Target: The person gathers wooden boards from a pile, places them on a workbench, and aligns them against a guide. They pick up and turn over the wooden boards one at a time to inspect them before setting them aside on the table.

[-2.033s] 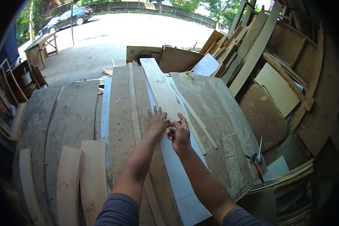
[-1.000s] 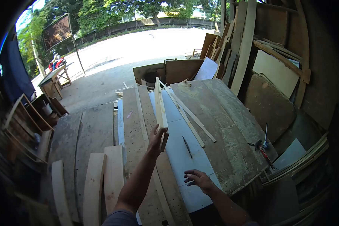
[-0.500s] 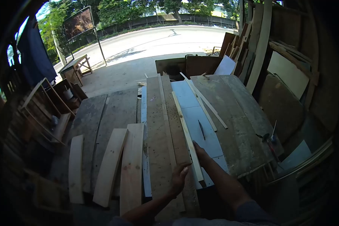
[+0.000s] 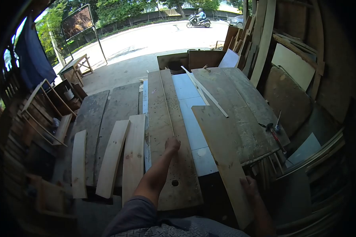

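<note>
My left hand (image 4: 172,144) is closed at the near end of a thin pale strip (image 4: 167,104), resting over a long brown plank (image 4: 182,158). The plank has a round hole near its close end and dark specks on its face. My right hand (image 4: 250,186) grips the right edge of a wide wooden board (image 4: 221,152), with its fingers partly hidden beneath. The board slants across the right bench, and its near end reaches toward my body.
Several light pine boards (image 4: 135,150) lie on the left. A pale blue panel (image 4: 190,118) shows between planks. Narrow strips (image 4: 211,98) and a hammer-like tool (image 4: 271,128) lie on the right bench (image 4: 245,94). A motorcycle (image 4: 199,21) with a rider passes on the road.
My left hand has moved forward onto the brown plank. My right hand has moved right and back and now holds the wide board. The pale batten has left its former place; a motorcycle has appeared.
</note>
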